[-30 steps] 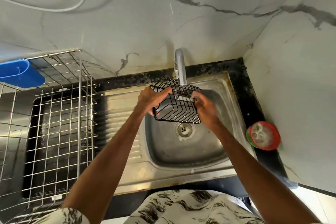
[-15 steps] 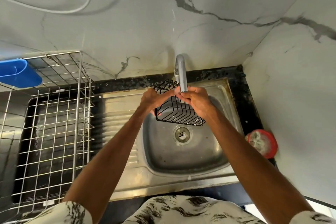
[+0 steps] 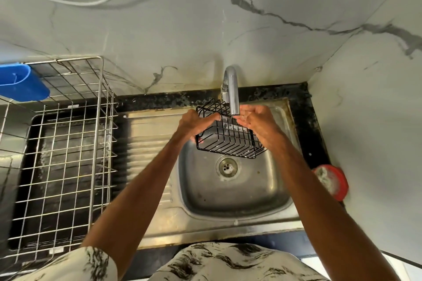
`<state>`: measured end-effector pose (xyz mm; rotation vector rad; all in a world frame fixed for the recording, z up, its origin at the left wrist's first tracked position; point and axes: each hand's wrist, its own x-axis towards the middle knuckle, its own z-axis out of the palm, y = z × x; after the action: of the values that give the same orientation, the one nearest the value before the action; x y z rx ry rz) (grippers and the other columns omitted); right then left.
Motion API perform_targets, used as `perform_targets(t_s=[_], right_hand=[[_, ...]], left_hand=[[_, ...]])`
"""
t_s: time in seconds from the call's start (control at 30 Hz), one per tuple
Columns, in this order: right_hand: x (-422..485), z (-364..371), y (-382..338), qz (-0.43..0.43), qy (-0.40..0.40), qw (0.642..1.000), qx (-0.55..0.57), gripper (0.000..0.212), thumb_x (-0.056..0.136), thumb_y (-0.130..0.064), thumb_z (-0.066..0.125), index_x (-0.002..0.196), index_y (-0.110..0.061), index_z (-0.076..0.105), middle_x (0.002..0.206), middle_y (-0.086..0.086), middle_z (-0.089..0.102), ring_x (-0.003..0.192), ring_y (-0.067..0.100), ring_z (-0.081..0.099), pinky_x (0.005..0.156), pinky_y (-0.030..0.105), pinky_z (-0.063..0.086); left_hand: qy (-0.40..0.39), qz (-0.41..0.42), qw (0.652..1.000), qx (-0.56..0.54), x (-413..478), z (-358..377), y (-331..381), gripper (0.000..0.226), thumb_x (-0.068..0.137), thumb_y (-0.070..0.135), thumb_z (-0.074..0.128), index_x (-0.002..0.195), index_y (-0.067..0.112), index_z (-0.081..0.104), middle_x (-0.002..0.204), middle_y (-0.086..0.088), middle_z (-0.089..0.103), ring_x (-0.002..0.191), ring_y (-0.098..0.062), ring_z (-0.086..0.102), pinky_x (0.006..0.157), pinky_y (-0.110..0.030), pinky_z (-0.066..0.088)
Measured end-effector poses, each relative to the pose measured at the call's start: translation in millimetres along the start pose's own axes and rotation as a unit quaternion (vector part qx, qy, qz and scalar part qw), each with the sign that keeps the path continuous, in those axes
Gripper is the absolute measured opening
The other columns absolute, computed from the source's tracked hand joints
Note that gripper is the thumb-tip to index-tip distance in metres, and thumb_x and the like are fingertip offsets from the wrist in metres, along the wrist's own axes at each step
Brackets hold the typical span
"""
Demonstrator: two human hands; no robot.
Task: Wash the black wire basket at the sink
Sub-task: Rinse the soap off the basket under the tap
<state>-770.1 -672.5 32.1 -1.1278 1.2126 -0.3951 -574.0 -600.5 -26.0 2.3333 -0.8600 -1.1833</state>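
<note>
Over the last second I watched the right hand (image 3: 258,121) leave the right side of the black wire basket (image 3: 228,141) and come up to the mouth of the tap (image 3: 231,89). Its fingers are curled there, and I cannot tell whether that grip pinches a wire or only cups water. The left hand (image 3: 196,122) keeps its grip curled round the basket's left end, tilting it over the sink (image 3: 228,198) under the spout. I judge rinsing is under way. I can read no writing; the tag (image 3: 73,106) on the dish rack (image 3: 102,98) is too small.

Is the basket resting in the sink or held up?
Held up: left hand and right hand grip the black wire basket under the tap, above the drain.
</note>
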Motion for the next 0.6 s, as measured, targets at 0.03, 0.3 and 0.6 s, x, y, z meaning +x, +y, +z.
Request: perform_targets(t_s=[0.03,0.3,0.6], right_hand=[[1,0,-5,0.005,-0.01,1.0,0.009,0.034,0.095,0.015,0.046,0.123,0.0,0.061,0.109,0.009,0.069,0.11,0.024,0.069,0.097,0.031,0.056],[-9,6,5,0.053,-0.112,0.991,-0.051,0.026,0.097,0.007,0.051,0.117,0.009,0.067,0.112,0.022,0.074,0.107,0.031,0.072,0.101,0.042,0.056],[-39,19,49,-0.18,-0.022,0.917,-0.356,0.06,0.09,0.013,0.049,0.146,-0.009,0.051,0.154,0.008,0.048,0.138,0.013,0.05,0.103,0.003,0.037]], left_hand=[[0.002,0.004,1.0,-0.002,-1,0,2,0.063,0.067,0.077,0.074,0.064,0.017,0.056,0.057,0.002,0.052,0.058,-0.019,0.064,0.069,-0.035,0.062],[0.015,0.018,1.0,-0.004,-2,2,-1,0.059,0.083,0.067,0.07,0.059,0.019,0.047,0.054,0.003,0.046,0.048,-0.013,0.047,0.057,-0.025,0.042],[-0.003,-0.016,0.999,-0.036,-15,4,-1,0.072,0.062,0.081,0.072,0.076,0.011,0.063,0.066,-0.006,0.069,0.062,-0.028,0.076,0.064,-0.047,0.065]])
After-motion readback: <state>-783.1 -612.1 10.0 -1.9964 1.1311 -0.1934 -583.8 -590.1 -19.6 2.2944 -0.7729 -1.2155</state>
